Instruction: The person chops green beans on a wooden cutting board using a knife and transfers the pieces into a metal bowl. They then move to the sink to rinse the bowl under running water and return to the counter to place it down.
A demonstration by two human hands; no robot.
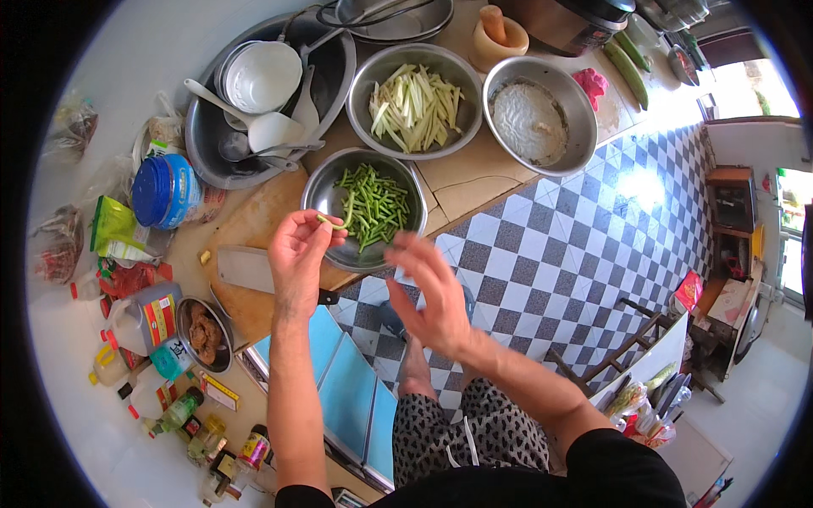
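Note:
My left hand [298, 260] pinches a curved green bean [349, 211] between thumb and finger, above the near-left rim of a steel bowl [315, 186]. Inside that bowl lie many short pieces of cut green bean [378, 206]. Blurred by motion, my right hand [427, 295] hovers by the bowl's near-right rim, fingers apart, with nothing seen in it. Partly behind my left hand, a cleaver [244, 268] lies flat on a wooden cutting board [238, 317]; its dark handle end [328, 297] shows to the right of my wrist.
Beyond are a steel bowl of pale vegetable strips [416, 105], a bowl of cloudy liquid [527, 120], a mortar [505, 54] and a large basin [206, 143] of utensils. A small bowl of brown food [204, 333] and several bottles stand left. Checkered floor [540, 222] lies right of the counter.

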